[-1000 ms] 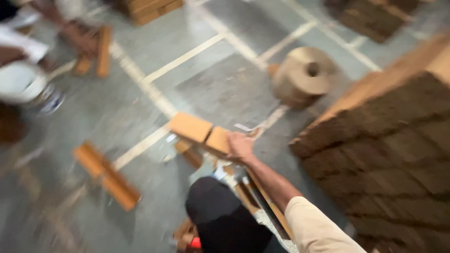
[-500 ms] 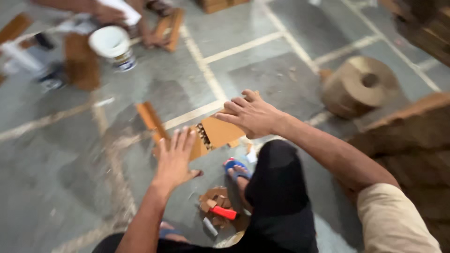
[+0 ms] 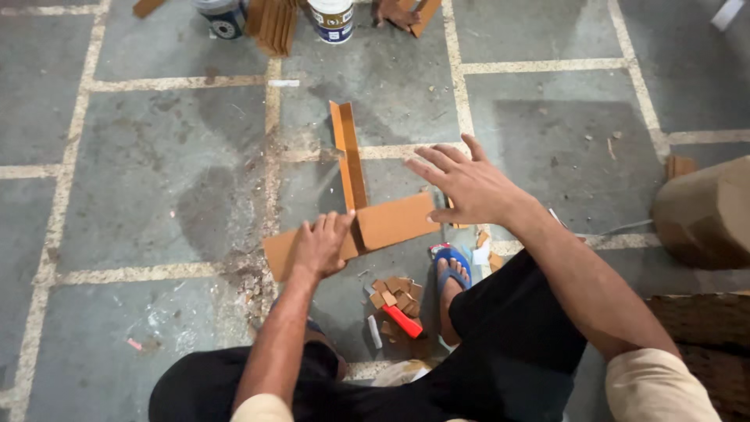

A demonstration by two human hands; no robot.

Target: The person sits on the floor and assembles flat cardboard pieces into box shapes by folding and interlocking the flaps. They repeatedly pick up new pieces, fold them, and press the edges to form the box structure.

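I squat over a grey tiled floor. My left hand [image 3: 322, 244] presses down on a flat brown cardboard strip [image 3: 394, 220] that lies across the floor in front of my knees. My right hand [image 3: 467, 186] hovers just above the strip's right end with its fingers spread, holding nothing. A folded L-shaped cardboard piece [image 3: 348, 155] lies lengthwise beyond the strip, its near end touching it beside my left hand. Between my feet lies a small heap of cardboard scraps [image 3: 394, 294] with a red-handled cutter [image 3: 404, 321].
A large roll of brown paper [image 3: 703, 211] lies at the right, with a stack of cardboard sheets [image 3: 703, 328] below it. Two paint-type buckets [image 3: 332, 17] and more cardboard pieces [image 3: 273, 23] stand at the far edge. My blue sandal [image 3: 451, 270] is by the scraps.
My view has swung from the right-hand stack toward the floor ahead. The left hand has come down onto the strip, and the right hand has lifted off it with fingers spread.
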